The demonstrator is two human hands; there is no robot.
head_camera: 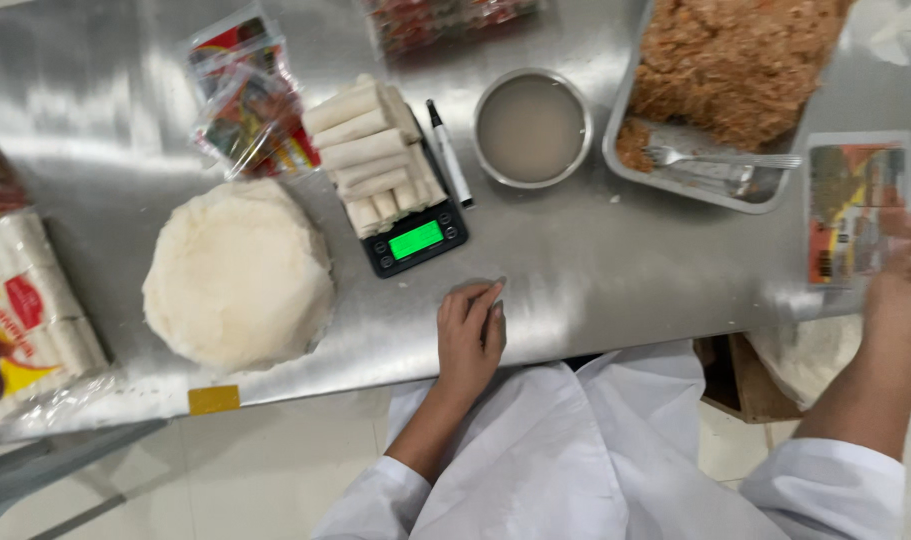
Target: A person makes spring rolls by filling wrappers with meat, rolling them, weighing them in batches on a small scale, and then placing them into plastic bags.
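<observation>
While the left hand lies flat and empty on the near edge of the steel table, fingers together and pointing far, the right hand is up at the right edge of the scene with its fingers against a flat printed packet. That packet stands with its long axis running near to far, and the right hand meets it from the near right corner; motion blur smears the fingers, so I cannot tell whether they pinch the packet or only press on it. The right hand is plainly the nearer one to it, the left being well apart toward the middle. Just far of the left hand sits a small black scale with a lit green display, and on it a stack of pale rolled spring rolls lying with their long axes left to right. A black marker pen lies beside the scale, then a round metal bowl of cloudy liquid, then a metal tray of browned shredded filling with a fork resting in its near end. A round stack of thin white wrappers sits left of the scale. Further packets at the left and far edges are cut off, and their contents are hard to make out.
</observation>
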